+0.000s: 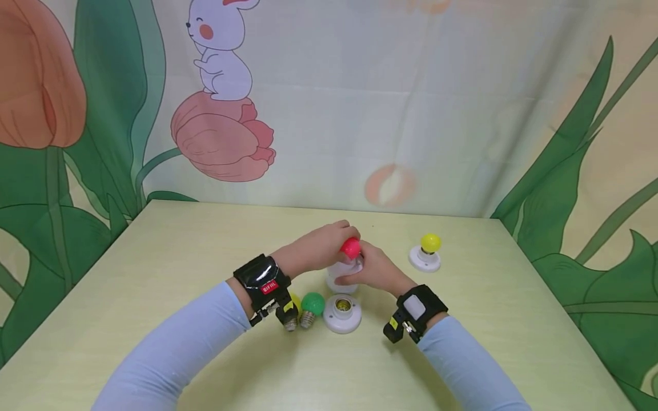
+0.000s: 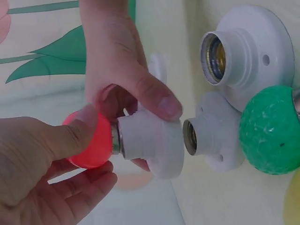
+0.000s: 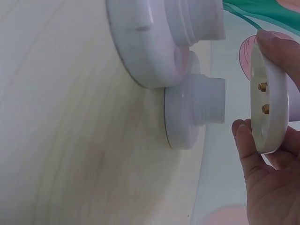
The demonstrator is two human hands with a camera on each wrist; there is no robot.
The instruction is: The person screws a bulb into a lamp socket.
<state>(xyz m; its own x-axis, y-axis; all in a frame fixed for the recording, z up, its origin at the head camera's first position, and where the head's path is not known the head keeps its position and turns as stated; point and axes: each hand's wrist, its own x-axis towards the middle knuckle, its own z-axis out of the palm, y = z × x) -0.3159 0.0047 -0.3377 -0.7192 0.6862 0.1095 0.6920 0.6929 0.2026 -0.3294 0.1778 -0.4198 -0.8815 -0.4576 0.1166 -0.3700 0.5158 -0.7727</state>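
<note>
A red bulb (image 1: 351,248) is pinched by my left hand (image 1: 321,245), with the thumb and fingers round its globe in the left wrist view. My right hand (image 1: 379,269) grips a white lamp holder (image 2: 161,143) by its round base, raised off the table. The bulb's metal screw end sits at the mouth of this holder, with some thread still showing. In the right wrist view the underside of the held base (image 3: 265,101) faces the camera, showing two brass screws.
Two white lamp holders stand on the table below the hands, one in front (image 1: 342,322) and one behind (image 1: 340,283). A green bulb (image 1: 312,303) and a yellow bulb (image 1: 295,302) lie left of the front one. Farther right, another holder (image 1: 424,262) carries a yellow bulb (image 1: 430,242).
</note>
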